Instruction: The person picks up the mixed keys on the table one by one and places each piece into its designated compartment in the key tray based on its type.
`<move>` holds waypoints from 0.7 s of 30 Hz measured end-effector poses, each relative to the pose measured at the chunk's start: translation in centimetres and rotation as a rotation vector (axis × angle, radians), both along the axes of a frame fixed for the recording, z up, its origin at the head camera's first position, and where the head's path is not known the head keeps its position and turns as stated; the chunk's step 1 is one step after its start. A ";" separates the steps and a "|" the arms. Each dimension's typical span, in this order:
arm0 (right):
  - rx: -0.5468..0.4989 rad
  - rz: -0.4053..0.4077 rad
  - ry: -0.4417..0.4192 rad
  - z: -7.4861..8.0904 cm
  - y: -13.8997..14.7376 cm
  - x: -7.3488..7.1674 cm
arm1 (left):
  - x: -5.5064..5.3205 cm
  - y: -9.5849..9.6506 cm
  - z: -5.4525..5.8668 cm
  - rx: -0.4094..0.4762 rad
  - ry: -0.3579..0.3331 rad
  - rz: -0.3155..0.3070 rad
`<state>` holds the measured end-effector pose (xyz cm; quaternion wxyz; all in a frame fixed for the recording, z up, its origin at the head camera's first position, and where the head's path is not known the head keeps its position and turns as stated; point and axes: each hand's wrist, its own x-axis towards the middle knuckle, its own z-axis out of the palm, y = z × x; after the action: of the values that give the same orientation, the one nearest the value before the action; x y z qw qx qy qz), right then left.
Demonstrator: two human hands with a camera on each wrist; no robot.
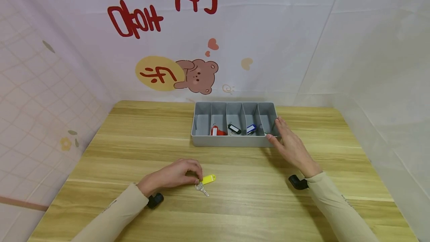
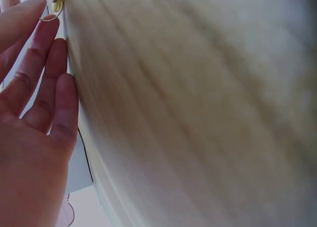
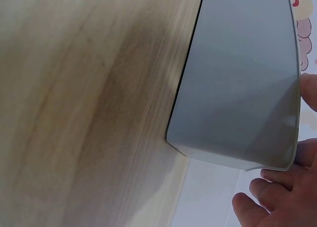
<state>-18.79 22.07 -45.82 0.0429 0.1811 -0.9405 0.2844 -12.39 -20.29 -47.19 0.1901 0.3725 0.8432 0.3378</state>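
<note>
My left hand (image 1: 178, 174) pinches the thin metal ring of a key tag between thumb and forefinger. Its yellow tag (image 1: 209, 179) and silver key (image 1: 202, 189) lie at the fingertips, just over the table. In the left wrist view the ring (image 2: 52, 18) crosses the fingertips, while the tag is mostly cut off. My right hand (image 1: 293, 146) grips the front right corner of a grey divided tray (image 1: 231, 141), thumb on the front rim and fingers along the end wall. Red (image 1: 216, 131), black (image 1: 234, 128) and blue (image 1: 251, 129) key tags lie in three separate middle compartments.
The tray stands near the back edge of the wood-grain table (image 1: 161, 130). Its far left compartment shows a bare floor; the far right one is partly hidden by my thumb. A printed white cloth (image 1: 275, 40) hangs behind the table and at both sides.
</note>
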 end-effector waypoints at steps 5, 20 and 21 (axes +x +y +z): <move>0.000 0.000 -0.001 0.0 0.0 0.0 | -0.1 0.0 0.0 0.020 0.023 -0.003; 0.000 -0.002 0.004 -0.2 0.1 0.0 | 0.8 -0.2 0.7 0.151 0.061 0.106; 0.000 -0.002 0.005 -0.2 0.1 0.0 | 0.8 -0.2 0.8 0.156 0.063 0.113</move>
<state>-18.82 22.13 -45.99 0.0455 0.1811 -0.9404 0.2841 -11.57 -20.52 -46.39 0.1145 0.3485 0.8396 0.4007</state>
